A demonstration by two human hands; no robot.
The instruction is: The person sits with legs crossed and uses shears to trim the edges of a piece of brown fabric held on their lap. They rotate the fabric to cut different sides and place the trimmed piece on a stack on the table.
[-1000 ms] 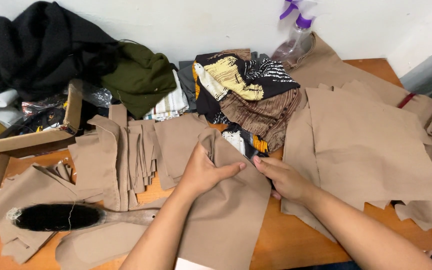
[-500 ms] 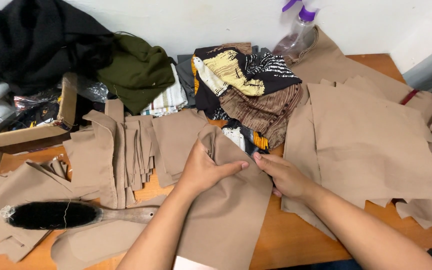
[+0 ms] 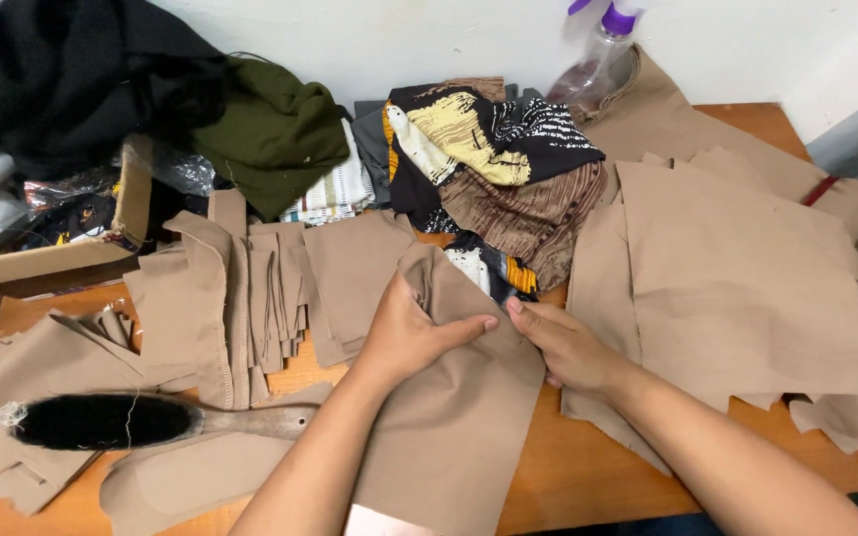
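Left hand (image 3: 411, 333): centre of frame, forearm rising from the bottom edge. Palm down on the long tan fabric piece (image 3: 454, 417), fingers curled, fingertips pointing right; the grip is closed, pinching a fold of that piece near its upper end.

Right hand (image 3: 565, 342): just right of centre, forearm entering from the lower right corner. Fingers extended leftward, tips meeting the right edge of the same tan piece, nearly touching the left fingertips. Whether this grip pinches the cloth or only rests against it cannot be told.

Long tan fabric piece: runs from centre frame down to the bottom edge, lying on the wooden worktop (image 3: 568, 467).

Stack of cut tan pieces (image 3: 250, 288): left of centre, just beside the left hand.

Large tan panels (image 3: 747, 288): right half of frame, overlapping.

Brush (image 3: 111, 421): lower left, black bristles, wooden handle pointing right, lying on tan scraps.

Patterned cloth heap (image 3: 494, 169): upper centre, black, yellow and brown.

Dark green garment (image 3: 275, 134): upper left of centre.

Black garment (image 3: 52, 79): upper left corner.

Spray bottle (image 3: 598, 60): top edge, purple head, clear body, tilted.

Cardboard box (image 3: 62, 258): left edge.
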